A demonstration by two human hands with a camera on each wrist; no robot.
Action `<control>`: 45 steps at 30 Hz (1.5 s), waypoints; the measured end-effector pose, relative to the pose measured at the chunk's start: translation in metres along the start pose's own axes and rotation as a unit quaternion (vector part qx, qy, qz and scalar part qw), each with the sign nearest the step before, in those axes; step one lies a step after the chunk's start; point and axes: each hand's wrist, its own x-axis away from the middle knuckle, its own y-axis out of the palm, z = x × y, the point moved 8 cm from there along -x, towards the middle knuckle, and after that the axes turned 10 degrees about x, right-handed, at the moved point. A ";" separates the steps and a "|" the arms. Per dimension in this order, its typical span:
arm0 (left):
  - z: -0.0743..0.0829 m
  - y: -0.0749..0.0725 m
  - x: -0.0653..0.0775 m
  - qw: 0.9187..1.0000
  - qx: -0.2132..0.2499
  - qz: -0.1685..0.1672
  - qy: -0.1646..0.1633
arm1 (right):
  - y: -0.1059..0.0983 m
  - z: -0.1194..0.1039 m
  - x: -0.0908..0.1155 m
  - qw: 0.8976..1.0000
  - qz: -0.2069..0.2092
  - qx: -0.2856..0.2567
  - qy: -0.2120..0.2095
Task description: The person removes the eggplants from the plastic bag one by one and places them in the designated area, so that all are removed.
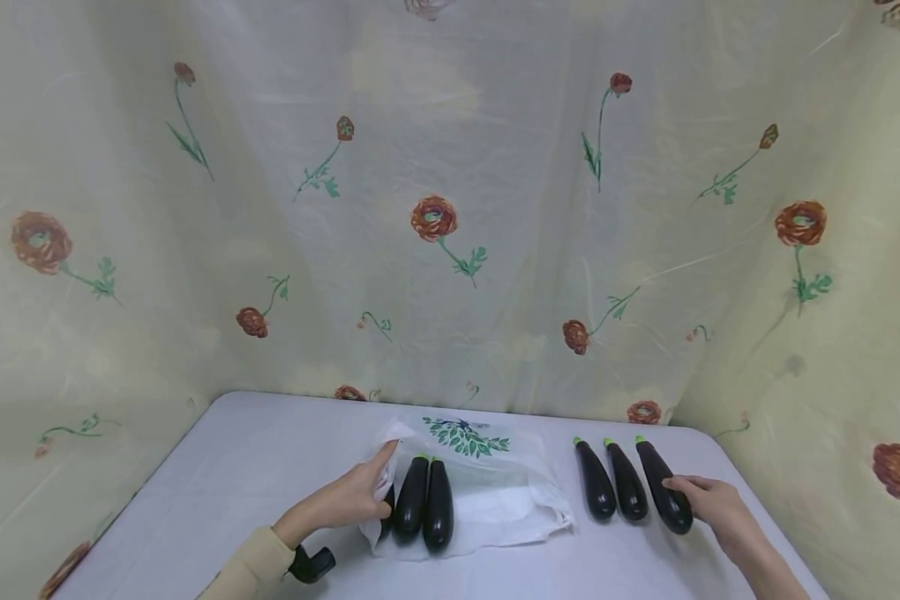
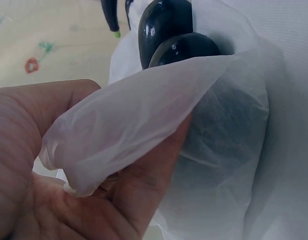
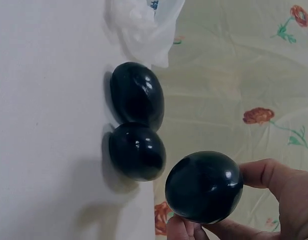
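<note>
My left hand (image 1: 351, 497) grips the left edge of a thin white plastic bag (image 2: 138, 120), a fold of it lying between thumb and fingers. On the bag lie two dark eggplants (image 1: 411, 500) side by side with green stem ends away from me; a third eggplant (image 1: 387, 510) is partly hidden by the hand and plastic. At the right, my right hand (image 1: 712, 507) holds another eggplant (image 3: 204, 187) between thumb and fingers, its round end toward the wrist camera. It appears raised above the table in the right wrist view. Two more eggplants (image 1: 596, 482) lie to its left.
A white-covered table (image 1: 270, 442) carries everything. Green leaf print (image 1: 465, 437) marks the bag's far part. Behind and beside the table hangs a flowered curtain (image 1: 495, 333). A black object (image 1: 311, 567) shows by the left sleeve.
</note>
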 end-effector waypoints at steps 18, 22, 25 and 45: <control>0.004 0.000 0.001 1.000 0.002 -0.002 0.020 | 0.012 0.015 -0.018 0.999 -0.012 -0.038 0.008; 0.002 0.000 0.000 1.000 0.002 -0.006 0.010 | 0.011 0.018 -0.020 0.999 -0.015 -0.028 0.015; 0.000 0.001 -0.001 1.000 0.002 -0.012 0.005 | 0.011 0.020 -0.023 0.999 -0.019 -0.026 0.022; -0.003 0.000 0.000 1.000 0.003 -0.015 0.014 | 0.018 0.034 -0.028 0.999 -0.013 -0.034 0.033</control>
